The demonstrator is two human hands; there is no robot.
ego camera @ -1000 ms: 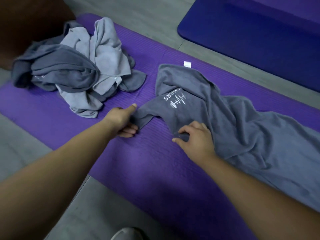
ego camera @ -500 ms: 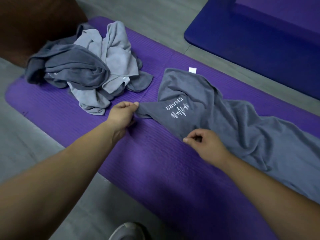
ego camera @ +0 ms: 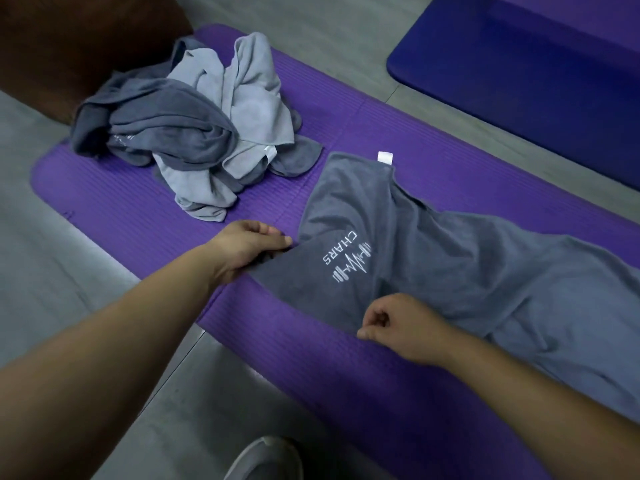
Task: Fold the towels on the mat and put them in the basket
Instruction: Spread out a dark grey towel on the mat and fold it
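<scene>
A long grey towel [ego camera: 467, 258] with a white logo and a small white tag lies spread along the purple mat [ego camera: 138, 216], wrinkled toward the right. My left hand [ego camera: 249, 247] grips its near-left corner. My right hand [ego camera: 398, 323] pinches the towel's near edge, a little to the right of the logo. A heap of crumpled dark and light grey towels [ego camera: 201, 143] sits on the mat's far-left end. No basket is in view.
A dark blue mat [ego camera: 519, 64] lies on the grey floor at the back right. A brown object [ego camera: 69, 39] stands at the back left beside the heap. The toe of a grey shoe [ego camera: 263, 459] shows at the bottom edge.
Both hands have pulled the towel's corner and near edge outward, so the end with the logo lies flatter and wider. The view has shifted slightly.
</scene>
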